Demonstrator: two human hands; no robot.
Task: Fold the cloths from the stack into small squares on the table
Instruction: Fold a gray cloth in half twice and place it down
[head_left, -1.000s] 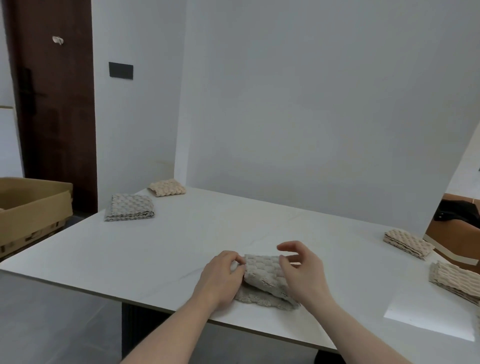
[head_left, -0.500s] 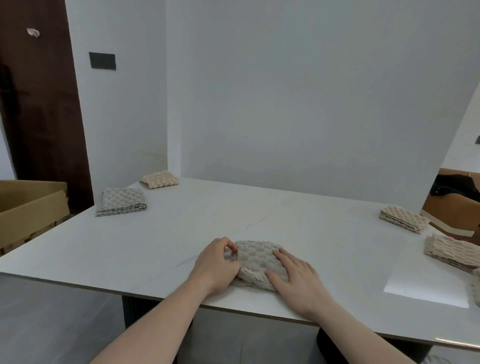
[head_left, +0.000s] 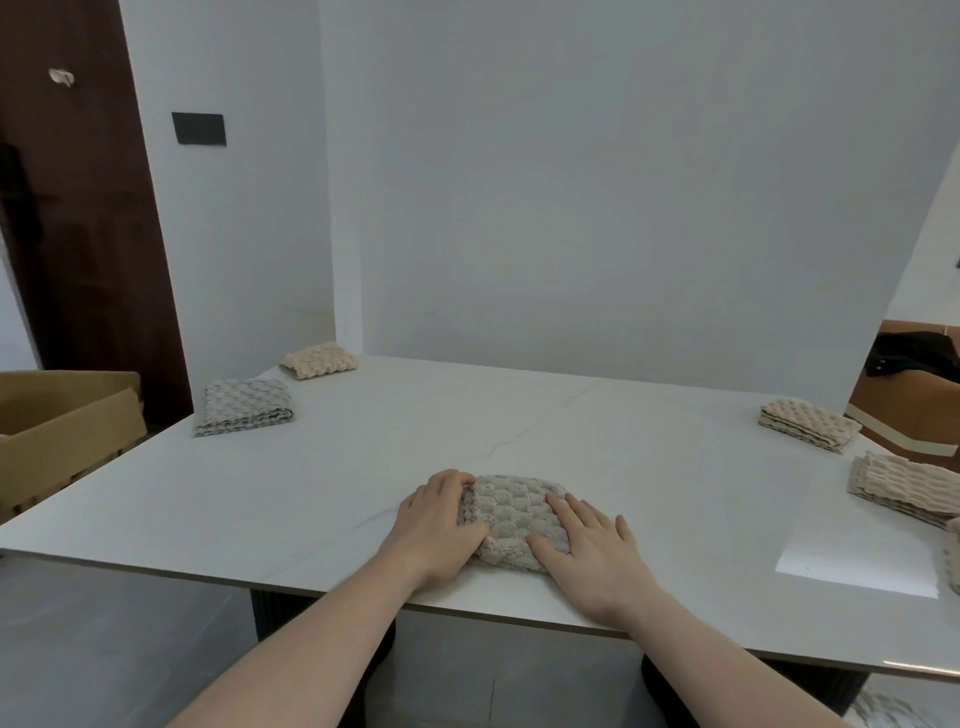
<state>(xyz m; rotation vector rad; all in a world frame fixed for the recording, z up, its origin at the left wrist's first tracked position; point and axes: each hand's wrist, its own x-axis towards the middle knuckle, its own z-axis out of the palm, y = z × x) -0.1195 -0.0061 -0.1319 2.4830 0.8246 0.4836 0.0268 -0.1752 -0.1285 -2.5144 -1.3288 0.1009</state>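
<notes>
While your left hand (head_left: 434, 525) curls its fingers around the left edge of the grey cloth (head_left: 511, 517), your right hand (head_left: 589, 545) lies flat on its right side, fingers straight and pressing down. That cloth sits folded at 6 o'clock on the white table (head_left: 597, 441), near the front edge. Other folded cloths (head_left: 243, 406) lie at 10 and 3 o'clock.

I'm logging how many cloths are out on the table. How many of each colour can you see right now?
Grey cloths: 2, the folded one at far left and the one under both hands.
Beige cloths: 3, one at the back left, two at the right.
Cut off at the right edge: 1, colour unclear.
Total: 6
</notes>
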